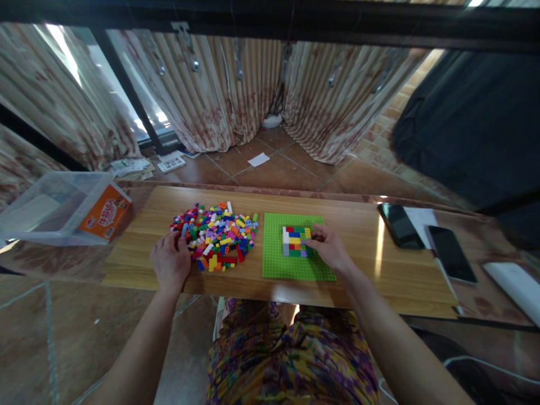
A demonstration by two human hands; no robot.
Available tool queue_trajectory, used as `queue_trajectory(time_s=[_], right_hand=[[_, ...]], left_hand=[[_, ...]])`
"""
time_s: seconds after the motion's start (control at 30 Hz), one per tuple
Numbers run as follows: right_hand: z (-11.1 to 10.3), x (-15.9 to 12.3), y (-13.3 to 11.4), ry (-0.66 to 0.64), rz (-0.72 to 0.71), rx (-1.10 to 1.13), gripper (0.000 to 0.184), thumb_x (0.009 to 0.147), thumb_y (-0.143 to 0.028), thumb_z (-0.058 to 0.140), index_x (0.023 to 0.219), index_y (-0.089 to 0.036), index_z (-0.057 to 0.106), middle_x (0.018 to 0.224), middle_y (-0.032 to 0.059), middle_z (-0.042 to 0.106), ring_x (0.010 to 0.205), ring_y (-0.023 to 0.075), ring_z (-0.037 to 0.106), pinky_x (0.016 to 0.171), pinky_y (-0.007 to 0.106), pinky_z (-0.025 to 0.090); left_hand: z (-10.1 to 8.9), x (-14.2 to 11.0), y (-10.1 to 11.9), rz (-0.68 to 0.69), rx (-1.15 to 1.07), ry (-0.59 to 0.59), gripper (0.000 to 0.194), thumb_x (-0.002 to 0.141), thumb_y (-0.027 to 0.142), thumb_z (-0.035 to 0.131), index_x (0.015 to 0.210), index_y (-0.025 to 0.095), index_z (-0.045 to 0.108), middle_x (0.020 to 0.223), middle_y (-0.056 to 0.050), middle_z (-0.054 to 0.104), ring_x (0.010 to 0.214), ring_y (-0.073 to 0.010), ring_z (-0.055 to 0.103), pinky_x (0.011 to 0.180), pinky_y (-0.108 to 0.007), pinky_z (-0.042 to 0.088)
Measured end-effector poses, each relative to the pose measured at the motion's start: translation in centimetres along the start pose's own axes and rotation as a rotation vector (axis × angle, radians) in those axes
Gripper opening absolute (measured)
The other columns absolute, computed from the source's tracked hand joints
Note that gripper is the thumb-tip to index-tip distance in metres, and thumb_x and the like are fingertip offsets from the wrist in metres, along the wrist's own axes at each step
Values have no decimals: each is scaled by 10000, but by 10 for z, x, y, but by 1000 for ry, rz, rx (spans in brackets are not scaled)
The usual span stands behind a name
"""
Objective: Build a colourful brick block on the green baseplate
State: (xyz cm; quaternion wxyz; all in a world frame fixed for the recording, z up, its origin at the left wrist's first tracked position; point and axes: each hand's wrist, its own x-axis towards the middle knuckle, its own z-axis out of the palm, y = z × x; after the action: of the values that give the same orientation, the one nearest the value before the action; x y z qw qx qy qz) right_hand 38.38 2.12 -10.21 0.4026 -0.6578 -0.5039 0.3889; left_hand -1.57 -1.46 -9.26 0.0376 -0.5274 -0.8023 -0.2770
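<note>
A green studded baseplate (pixel 274 264) lies on the wooden board, carrying a low block of multicoloured toy bricks (pixel 292 241). At the right side of that block is my right hand (pixel 331 247). Its thumb and forefinger close on a small toy brick, partly hidden by the fingers. My left hand (pixel 171 261) rests at the left edge of a spread pile of loose toy bricks (pixel 223 233). The left fingers are curled down and touch the pile's edge; anything between them is hidden from me.
A clear plastic bin (pixel 63 225) with an orange label stands at the far left. Two dark phones (pixel 400 225) lie at the right, near white paper (pixel 422 219). The wooden board's front edge (pixel 253 295) is just above my lap. Curtains hang beyond the table.
</note>
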Motion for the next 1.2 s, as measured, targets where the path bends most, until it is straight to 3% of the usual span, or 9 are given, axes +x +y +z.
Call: queue_trajectory(time_s=[0.4,0.67,0.9,1.0,1.07,1.2], right_hand=[[3,3,5,-18,1,-1,638,595,-274,772,1189,-167,567,866,29,678,761,189,646,692,332,538],[7,10,15,20,-30,-18,552,615,-200,728,1152,-169,603,824,26,694,724,181,653,700,336,551],[8,7,5,6,-84,42,461,595,-214,719,1048,-177,644,736,14,699,662,177,650,655,320,540],[-3,-1,1,9,-117,88,454,635,-291,692,1067,-157,645,769,41,716,693,190,667,675,332,544],[-18,-6,2,81,-151,91,445,700,-358,642,1093,-150,650,840,70,731,752,204,682,716,350,545],[-57,-12,15,268,-184,-114,376,765,-367,570,1050,-156,694,935,105,739,797,214,678,753,358,531]], left_hand=[[-1,1,2,-17,-3,-12,321,897,323,435,1078,163,647,1152,-133,669,1103,-284,581,997,-423,404],[1,1,-2,-2,4,9,320,891,321,423,1048,157,648,1112,-143,671,1075,-284,583,966,-425,418],[-2,1,-6,6,-132,5,317,899,333,396,1008,171,646,1059,-126,692,1041,-266,615,960,-430,450],[-8,-4,-5,24,-158,6,333,905,354,395,1019,166,645,1038,-125,695,1004,-260,634,927,-416,487],[-14,-13,-3,28,-173,22,353,908,376,410,1071,157,633,1099,-139,673,1052,-264,621,946,-419,487],[-22,-41,18,60,-170,130,449,881,466,516,1212,170,581,1346,-175,518,1275,-311,482,1050,-479,408]])
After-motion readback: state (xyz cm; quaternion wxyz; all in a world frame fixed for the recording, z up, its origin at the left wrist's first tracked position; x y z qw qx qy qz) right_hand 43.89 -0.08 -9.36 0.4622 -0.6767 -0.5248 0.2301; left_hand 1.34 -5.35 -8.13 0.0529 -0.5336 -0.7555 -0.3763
